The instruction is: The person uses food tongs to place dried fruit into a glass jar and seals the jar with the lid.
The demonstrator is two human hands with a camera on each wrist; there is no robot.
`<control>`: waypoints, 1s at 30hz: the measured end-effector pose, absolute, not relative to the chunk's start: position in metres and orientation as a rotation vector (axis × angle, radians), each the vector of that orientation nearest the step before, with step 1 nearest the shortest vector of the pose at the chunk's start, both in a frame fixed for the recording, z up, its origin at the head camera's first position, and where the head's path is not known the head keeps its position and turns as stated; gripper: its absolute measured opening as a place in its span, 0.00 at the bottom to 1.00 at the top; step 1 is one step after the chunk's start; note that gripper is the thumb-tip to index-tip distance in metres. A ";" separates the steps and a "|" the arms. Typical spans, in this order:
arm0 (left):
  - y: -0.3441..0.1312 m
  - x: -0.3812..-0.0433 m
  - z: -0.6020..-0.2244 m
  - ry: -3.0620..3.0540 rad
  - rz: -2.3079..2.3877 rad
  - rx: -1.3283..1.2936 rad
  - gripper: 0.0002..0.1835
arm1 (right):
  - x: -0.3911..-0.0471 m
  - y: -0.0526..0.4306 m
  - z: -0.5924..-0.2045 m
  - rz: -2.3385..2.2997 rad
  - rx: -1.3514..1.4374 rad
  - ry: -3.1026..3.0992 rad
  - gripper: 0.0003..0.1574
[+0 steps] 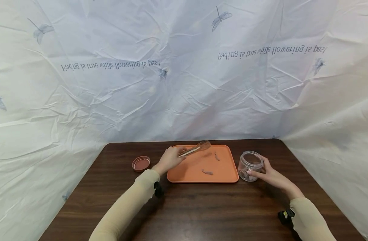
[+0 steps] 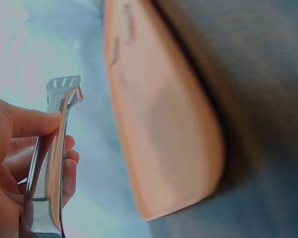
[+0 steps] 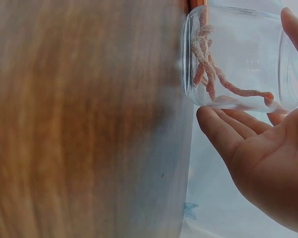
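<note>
Sheet, white, hung behind the work: from my remote post I read, in my head view, "Fading is true while flowering is past" at 1 o'clock and again at 11, partly creased, both lines flipped upside down, with blue-grey dragonflies nearby. Jar, one, clear, lidless, upright at 3 o'clock of the tray; contents, several thin, knobbly, reddish-brown strips, tangled at the bottom, one slanting up the wall. Tray, one, orange, round-cornered, on a dark wood-grain table; contents, two curved strips, one at 2 o'clock, one at 5. Lid, one, reddish-brown, on the table at 9 o'clock of the tray. Tongs, one pair, shiny metal, slotted head, above the tray's 11 o'clock side; my left hand pinches them between thumb and fingers. My right hand holds the jar, thumb in front, fingers around the far side.
</note>
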State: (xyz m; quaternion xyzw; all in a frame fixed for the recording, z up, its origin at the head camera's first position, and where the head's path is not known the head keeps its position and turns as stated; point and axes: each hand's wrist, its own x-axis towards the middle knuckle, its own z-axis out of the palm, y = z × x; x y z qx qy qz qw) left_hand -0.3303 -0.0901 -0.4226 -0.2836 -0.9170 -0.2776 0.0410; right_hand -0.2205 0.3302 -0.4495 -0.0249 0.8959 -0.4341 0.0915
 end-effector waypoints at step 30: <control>-0.061 -0.323 -0.353 -2.623 -0.955 -0.972 0.19 | -0.221 0.331 -0.448 -1.300 -0.079 2.649 0.71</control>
